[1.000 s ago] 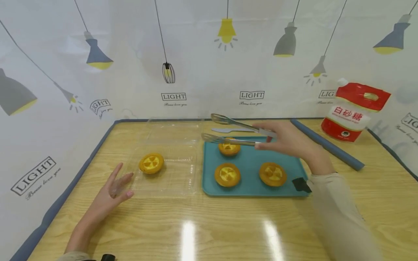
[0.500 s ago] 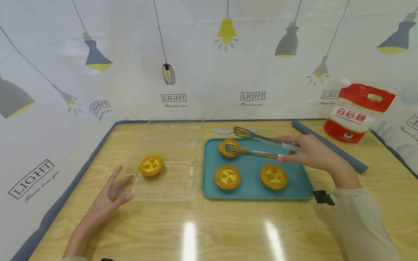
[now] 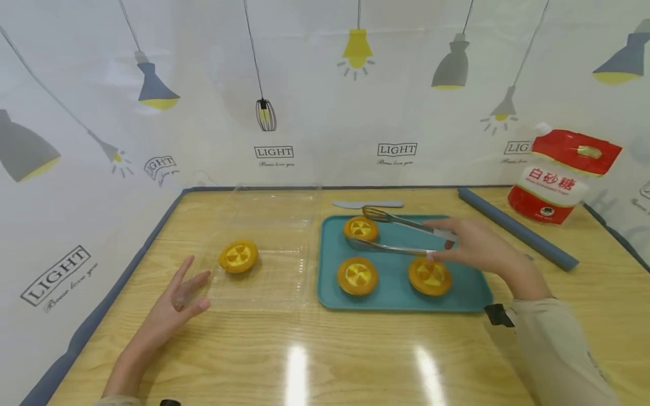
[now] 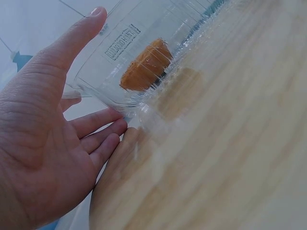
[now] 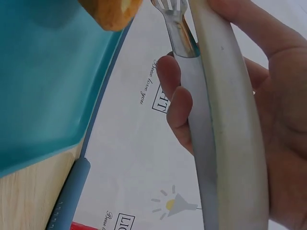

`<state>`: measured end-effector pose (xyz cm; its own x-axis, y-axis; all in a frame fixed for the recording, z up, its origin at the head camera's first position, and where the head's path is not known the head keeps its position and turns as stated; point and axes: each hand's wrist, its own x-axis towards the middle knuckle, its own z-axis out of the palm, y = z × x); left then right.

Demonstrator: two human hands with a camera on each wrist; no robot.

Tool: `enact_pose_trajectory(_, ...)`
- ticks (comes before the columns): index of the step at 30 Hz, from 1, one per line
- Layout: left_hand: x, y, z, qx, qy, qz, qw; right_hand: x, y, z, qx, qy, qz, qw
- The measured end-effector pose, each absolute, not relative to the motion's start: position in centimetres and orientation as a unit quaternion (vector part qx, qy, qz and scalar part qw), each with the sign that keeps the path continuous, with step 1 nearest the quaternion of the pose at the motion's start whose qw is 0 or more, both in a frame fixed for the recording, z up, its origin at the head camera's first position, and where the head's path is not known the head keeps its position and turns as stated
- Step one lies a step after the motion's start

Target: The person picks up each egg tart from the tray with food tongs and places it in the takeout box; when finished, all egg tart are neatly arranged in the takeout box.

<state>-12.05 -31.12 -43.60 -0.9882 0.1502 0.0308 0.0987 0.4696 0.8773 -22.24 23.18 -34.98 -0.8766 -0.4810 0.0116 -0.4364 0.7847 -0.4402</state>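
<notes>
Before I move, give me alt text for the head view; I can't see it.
The right hand holds spread tongs, tips near the back-left tart on a teal tray bearing two other tarts. The left hand is by the left edge of a clear open container with one tart inside.

Table (image 3: 244, 349) front passable — tongs (image 3: 393, 248) obstruct above tray (image 3: 392, 293).
</notes>
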Motion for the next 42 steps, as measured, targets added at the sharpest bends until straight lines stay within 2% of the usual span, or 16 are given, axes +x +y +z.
enact_pose_trajectory(26,-12.16,-30.9,-43.24,0.062,0.851,0.521,0.04,-22.65,23.13,-34.92,-0.23,0.953,-0.186,0.069)
enact_pose_trajectory(42,-12.09,-30.88,-43.42,0.063,0.852,0.519,0.038,-22.57,23.0,-35.69,-0.26,0.943,-0.188,0.087)
